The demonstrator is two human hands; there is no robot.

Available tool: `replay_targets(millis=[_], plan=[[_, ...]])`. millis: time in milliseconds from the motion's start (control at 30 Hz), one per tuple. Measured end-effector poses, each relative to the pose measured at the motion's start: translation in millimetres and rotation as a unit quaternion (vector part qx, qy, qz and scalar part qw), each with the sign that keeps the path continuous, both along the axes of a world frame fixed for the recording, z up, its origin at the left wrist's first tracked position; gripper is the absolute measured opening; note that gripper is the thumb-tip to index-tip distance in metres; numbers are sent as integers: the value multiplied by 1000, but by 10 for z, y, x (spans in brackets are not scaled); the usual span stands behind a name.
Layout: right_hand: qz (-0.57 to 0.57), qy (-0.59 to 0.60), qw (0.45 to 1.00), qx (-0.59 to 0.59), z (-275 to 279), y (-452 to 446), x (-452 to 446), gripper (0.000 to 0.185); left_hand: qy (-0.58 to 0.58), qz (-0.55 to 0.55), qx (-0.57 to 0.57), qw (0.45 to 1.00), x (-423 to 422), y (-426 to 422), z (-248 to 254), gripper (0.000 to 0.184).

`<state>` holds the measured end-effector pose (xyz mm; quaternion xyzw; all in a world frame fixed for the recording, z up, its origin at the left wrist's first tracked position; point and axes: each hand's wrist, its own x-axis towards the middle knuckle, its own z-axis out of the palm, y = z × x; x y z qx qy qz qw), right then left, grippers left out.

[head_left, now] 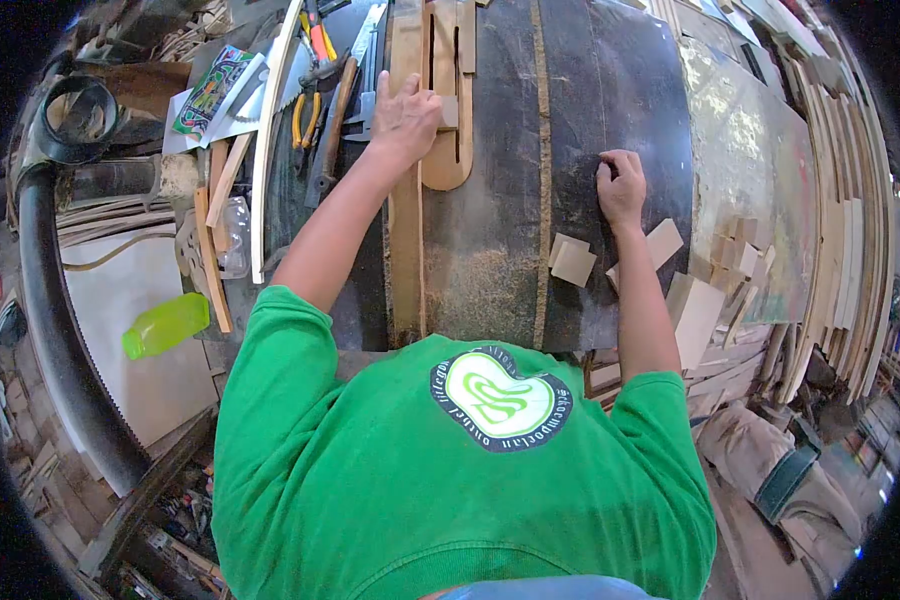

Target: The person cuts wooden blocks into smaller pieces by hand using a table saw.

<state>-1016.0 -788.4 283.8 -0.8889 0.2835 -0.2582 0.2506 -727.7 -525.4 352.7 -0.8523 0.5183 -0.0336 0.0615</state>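
At the top centre of the workbench, my left hand (pixel 405 118) lies over a long wooden strip (pixel 406 230), two fingers stretched forward. A small wooden block (pixel 449 113) sticks out from under its thumb side, over a slotted wooden board (pixel 448 172) with a rounded end. The hand appears to grip this block, though its fingers partly hide it. To the right, my right hand (pixel 623 187) is closed above the dark bench top (pixel 610 110); whatever its curled fingers hold is hidden. Loose flat wooden blocks (pixel 573 260) and a pale wooden piece (pixel 664 242) lie near that forearm.
Left of the strip lie a hammer (pixel 332 135), yellow-handled pliers (pixel 307 120) and a caliper (pixel 366 75). A green plastic bottle (pixel 166 325) rests at left. Stacked wooden strips (pixel 840 230) line the right, beside a pile of wooden offcuts (pixel 740 258).
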Motion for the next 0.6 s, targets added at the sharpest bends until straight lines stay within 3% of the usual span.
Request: replay_targets(millis=[467,533,600], plan=[[13,-58,997,-54,42,79,28,18,2,23,9,1000,440,-308,-84,28],[10,-60,997,-48,45,79,35,17,0,15,-55,998,461,-351,-38,22],[8,-61,997,-38,41,87,34,17,21,25,-23,999,474,-372,-19,20]])
